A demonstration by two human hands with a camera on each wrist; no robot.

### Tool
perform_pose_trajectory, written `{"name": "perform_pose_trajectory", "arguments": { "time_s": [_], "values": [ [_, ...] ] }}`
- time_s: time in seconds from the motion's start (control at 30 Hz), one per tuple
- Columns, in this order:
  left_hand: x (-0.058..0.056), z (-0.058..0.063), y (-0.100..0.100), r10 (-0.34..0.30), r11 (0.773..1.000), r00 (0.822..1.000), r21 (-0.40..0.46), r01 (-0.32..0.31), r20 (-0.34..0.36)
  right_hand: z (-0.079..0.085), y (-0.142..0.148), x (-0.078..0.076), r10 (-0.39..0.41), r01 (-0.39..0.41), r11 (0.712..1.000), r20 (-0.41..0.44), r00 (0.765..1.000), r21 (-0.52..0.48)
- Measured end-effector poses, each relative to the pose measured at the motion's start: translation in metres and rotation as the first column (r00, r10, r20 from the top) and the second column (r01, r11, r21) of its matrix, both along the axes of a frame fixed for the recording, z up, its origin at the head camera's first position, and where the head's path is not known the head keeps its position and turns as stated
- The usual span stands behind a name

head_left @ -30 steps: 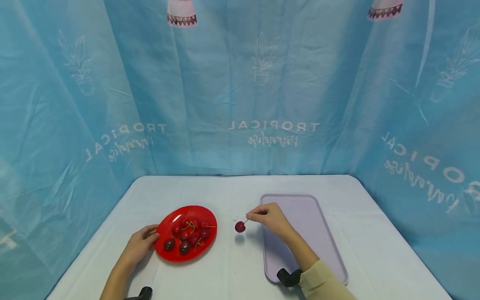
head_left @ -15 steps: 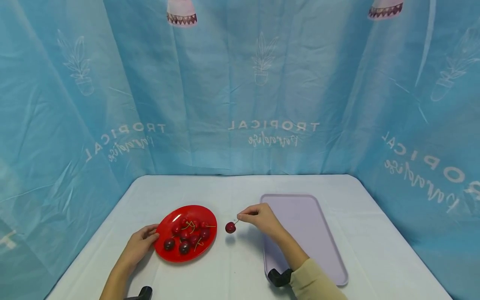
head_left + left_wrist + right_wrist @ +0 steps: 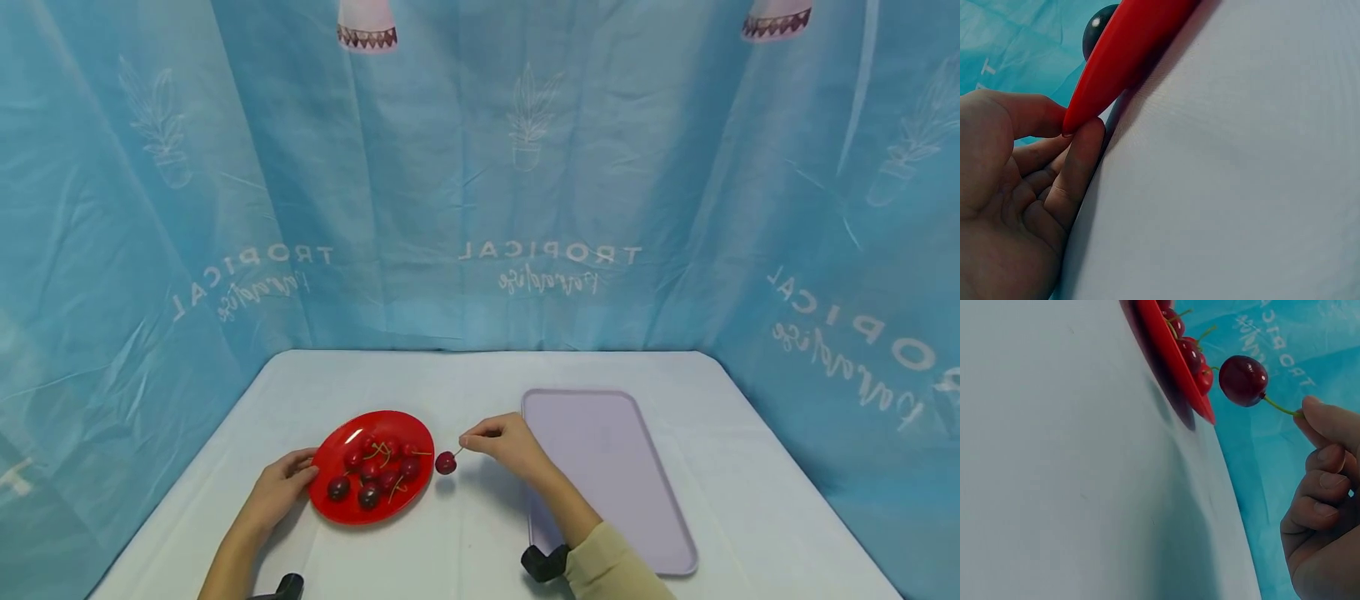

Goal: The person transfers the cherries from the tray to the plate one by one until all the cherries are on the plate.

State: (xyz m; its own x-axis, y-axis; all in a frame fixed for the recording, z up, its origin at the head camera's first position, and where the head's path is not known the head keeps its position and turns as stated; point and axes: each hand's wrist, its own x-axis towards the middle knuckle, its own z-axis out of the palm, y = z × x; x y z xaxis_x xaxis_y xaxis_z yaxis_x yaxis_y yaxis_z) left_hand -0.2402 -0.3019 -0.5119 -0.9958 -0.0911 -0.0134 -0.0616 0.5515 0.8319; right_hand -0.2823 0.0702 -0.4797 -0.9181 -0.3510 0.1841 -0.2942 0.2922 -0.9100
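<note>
Between thumb and fingertip my right hand (image 3: 507, 446) pinches the green stem of a dark red cherry (image 3: 446, 463). The fruit hangs above the table just off the right rim of a red plate (image 3: 348, 510); in the right wrist view the cherry (image 3: 1243, 381) dangles clear of the fingers. Several cherries (image 3: 370, 470), some with stems, lie on the plate. At the plate's left rim is my left hand (image 3: 276, 490). The left wrist view shows its thumb and a finger pinching the edge of the red plate (image 3: 1104, 69), with one dark cherry (image 3: 1097, 30) beyond the rim.
A pale lilac rectangular tray (image 3: 600, 433) lies to the right, partly beneath my right forearm. All of it rests on a white-covered table (image 3: 465, 550), with a blue printed curtain (image 3: 487, 167) behind and at both sides.
My right hand has moved left, carrying the cherry by its stem from near the tray to beside the plate's right rim. The left hand and plate stay in place.
</note>
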Motion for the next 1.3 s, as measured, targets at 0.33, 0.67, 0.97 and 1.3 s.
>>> {"name": "perform_pose_trajectory", "arguments": {
  "time_s": [0.33, 0.67, 0.97, 1.3],
  "values": [
    [0.0, -0.001, -0.003, -0.007, 1.0, 1.0, 0.013, 0.007, -0.014, 0.0, -0.03, 0.003, 0.017, -0.017, 1.0, -0.027, 1.0, -0.004],
    [-0.005, -0.004, -0.002, 0.013, 1.0, 0.999, 0.006, -0.013, -0.03, -0.008, -0.044, 0.002, -0.103, 0.114, 0.991, -0.151, 0.983, 0.063],
    [0.001, -0.003, -0.001, 0.0, 1.0, 0.999, 0.023, 0.001, -0.037, -0.016, -0.058, 0.005, -0.162, 0.169, 0.985, -0.166, 0.973, 0.034],
    [0.002, -0.001, -0.001, 0.004, 1.0, 1.0, 0.026, -0.003, -0.022, -0.024, -0.064, 0.004, -0.133, 0.145, 0.988, -0.16, 0.978, 0.062]
  ]
}}
